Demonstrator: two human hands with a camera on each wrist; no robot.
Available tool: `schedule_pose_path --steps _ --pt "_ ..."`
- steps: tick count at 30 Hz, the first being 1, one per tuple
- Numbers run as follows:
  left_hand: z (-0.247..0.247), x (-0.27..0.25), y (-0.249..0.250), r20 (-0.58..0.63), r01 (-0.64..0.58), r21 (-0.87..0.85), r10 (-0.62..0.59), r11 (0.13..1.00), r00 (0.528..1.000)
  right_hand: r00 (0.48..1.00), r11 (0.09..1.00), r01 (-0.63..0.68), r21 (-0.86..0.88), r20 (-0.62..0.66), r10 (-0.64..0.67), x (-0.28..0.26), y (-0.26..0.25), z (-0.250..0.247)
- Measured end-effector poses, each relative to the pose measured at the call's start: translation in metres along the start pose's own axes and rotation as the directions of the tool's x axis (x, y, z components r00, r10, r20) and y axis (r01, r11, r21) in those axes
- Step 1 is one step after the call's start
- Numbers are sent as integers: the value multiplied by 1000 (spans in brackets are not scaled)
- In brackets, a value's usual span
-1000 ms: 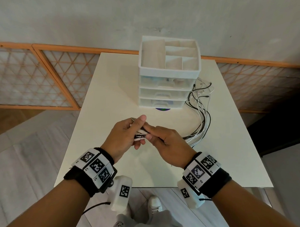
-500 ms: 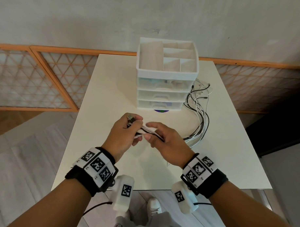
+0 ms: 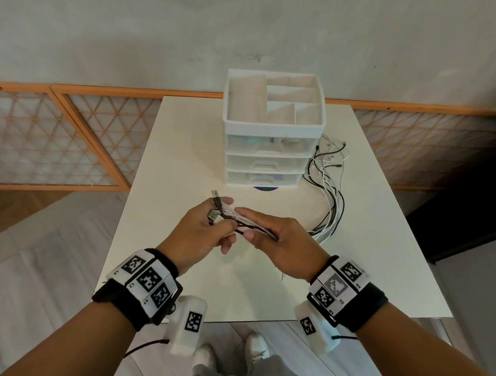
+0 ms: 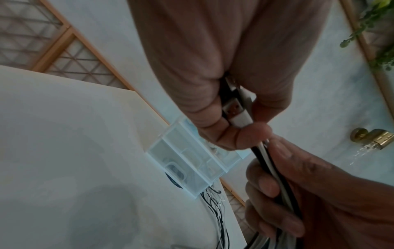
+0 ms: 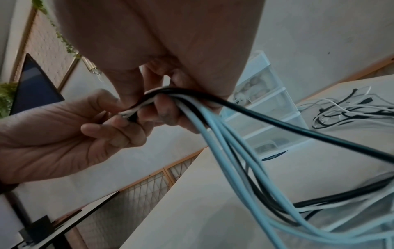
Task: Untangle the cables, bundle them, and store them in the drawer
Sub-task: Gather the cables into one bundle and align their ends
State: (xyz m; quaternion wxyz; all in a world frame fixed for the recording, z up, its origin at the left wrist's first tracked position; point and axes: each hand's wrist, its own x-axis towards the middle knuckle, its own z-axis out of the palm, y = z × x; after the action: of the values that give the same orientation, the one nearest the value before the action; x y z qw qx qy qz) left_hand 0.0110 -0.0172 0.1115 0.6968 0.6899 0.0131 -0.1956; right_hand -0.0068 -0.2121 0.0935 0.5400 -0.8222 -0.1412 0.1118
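Bundling step: my left hand (image 3: 199,231) pinches the USB plug ends while my right hand (image 3: 279,237) grips the cables (image 5: 213,134) just behind, above the tabletop (image 3: 161,168). Tails trail right of the closed drawer unit (image 3: 268,159). Next, I judge, coiling the slack evenly.

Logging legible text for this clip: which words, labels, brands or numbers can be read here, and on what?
No readable words, brands or numbers.
Wristbands on the left hand and right hand: square black-and-white coded markers, with tiny marks beside them too small to read.
Round blue item under the drawer unit: mostly hidden, no text legible.
Cables and their plugs: no visible print.
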Motion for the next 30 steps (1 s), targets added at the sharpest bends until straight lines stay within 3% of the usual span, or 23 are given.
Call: schedule_pose_path --steps 3,8,22,25,27,29,30 --pt "5 -3 5 -10 -29 -64 28 997 1000 998 998 60 -30 4 -60 1 4 4" --pt "12 1 10 -177 -66 -64 54 996 983 989 979 134 -157 -40 -142 5 3 14" --pt "2 -4 4 -29 -8 -39 7 999 1000 977 969 195 -150 -62 -206 7 -5 23" --pt "-2 -2 7 0 66 -85 -66 994 998 977 969 199 -145 -46 -207 7 -6 21" --pt "-6 2 15 -89 83 109 -74 991 993 985 972 157 -176 -46 -167 7 -5 19" --pt "-6 7 28 -185 -12 441 104 898 977 989 960 142 -243 -6 -147 7 -5 14" --pt "-1 8 37 -159 -97 540 214 836 964 990 954 143 -263 27 -141 7 -7 13"
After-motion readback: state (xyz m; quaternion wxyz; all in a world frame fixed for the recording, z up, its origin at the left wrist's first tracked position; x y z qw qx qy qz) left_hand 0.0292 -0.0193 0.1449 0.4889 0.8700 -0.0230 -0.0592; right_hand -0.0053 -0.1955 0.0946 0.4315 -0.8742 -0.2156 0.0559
